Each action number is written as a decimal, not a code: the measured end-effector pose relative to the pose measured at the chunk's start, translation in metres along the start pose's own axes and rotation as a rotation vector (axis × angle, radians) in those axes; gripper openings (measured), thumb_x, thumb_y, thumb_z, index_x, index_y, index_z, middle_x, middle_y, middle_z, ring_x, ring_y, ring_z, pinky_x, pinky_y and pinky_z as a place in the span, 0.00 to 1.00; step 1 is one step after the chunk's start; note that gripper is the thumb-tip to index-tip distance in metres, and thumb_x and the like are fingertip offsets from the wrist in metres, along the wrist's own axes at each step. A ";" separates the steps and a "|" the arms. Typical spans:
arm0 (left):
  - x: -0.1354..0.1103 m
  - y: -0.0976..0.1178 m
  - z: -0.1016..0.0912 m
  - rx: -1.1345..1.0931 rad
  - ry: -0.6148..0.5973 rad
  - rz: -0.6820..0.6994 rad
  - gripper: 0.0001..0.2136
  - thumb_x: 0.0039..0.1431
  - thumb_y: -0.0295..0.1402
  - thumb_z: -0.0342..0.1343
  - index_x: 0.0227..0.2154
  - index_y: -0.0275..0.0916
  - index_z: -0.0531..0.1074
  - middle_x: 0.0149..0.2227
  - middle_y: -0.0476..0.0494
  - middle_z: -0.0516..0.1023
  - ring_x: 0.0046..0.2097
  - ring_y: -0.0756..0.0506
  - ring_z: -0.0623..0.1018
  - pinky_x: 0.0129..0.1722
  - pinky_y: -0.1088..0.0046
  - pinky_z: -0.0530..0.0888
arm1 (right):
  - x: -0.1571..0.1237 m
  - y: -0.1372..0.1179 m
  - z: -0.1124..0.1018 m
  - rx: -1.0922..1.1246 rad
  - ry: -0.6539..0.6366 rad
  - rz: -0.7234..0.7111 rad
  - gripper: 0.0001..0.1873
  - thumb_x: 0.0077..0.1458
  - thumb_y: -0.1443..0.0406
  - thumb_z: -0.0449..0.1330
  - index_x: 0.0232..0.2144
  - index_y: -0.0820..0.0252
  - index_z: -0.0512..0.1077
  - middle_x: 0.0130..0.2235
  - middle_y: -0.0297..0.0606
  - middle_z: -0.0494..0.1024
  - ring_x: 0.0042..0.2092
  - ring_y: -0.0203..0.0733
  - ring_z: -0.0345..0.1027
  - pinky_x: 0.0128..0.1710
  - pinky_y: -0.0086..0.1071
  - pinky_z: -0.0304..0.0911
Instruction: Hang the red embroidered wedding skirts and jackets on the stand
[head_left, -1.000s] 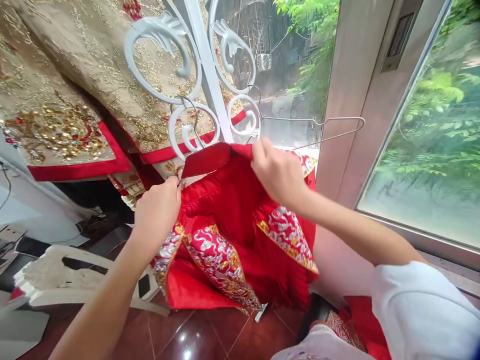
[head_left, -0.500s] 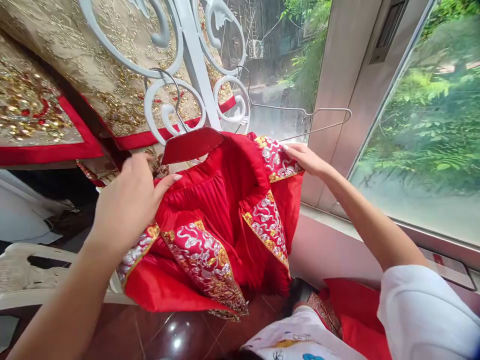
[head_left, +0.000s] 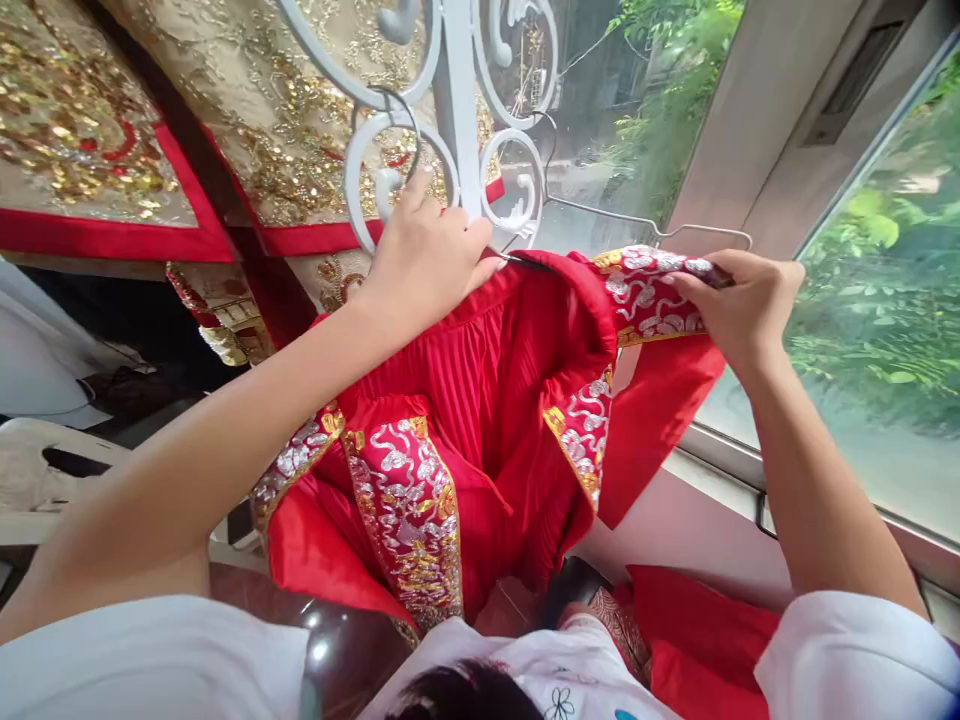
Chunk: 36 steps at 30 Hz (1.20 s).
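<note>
A red pleated skirt (head_left: 480, 390) with silver-and-gold embroidered panels hangs in front of me on a hanger (head_left: 415, 140), whose hook loops over a white scrolled metal stand (head_left: 459, 110). My left hand (head_left: 431, 250) is closed around the hanger just below its hook, at the skirt's waistband, and covers most of the hanger. Out to the right, my right hand (head_left: 750, 300) pinches the edge of an embroidered panel (head_left: 652, 290) between thumb and fingers, holding it stretched sideways. A second wire hanger (head_left: 637, 215) hangs behind that panel.
Gold-sequined cloth (head_left: 315, 110) with a red border hangs at the back left. A window frame (head_left: 780, 120) stands on the right. Red fabric (head_left: 697, 630) lies low at the right, and a white plastic chair (head_left: 45, 470) is at the left.
My left hand has moved from the skirt's left side up to the hanger's neck. My right hand has pulled the embroidered panel outward to the right. The view has shifted.
</note>
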<state>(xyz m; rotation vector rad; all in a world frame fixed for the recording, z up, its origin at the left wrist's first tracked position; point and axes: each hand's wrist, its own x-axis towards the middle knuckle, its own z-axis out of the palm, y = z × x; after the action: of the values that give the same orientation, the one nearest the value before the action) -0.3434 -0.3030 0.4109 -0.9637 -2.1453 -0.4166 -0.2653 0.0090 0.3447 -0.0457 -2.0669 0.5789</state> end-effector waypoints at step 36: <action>-0.007 0.013 -0.007 0.470 -0.076 0.161 0.12 0.64 0.36 0.47 0.40 0.36 0.72 0.37 0.38 0.73 0.43 0.41 0.73 0.44 0.64 0.62 | -0.036 -0.097 0.003 0.418 -0.181 0.016 0.07 0.46 0.68 0.55 0.18 0.60 0.67 0.16 0.29 0.56 0.19 0.30 0.47 0.18 0.29 0.42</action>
<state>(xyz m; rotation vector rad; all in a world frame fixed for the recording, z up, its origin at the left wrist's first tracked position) -0.3270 -0.3012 0.4105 -0.8767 -2.0776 0.2008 -0.2292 -0.0870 0.3550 0.2425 -2.0777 1.0460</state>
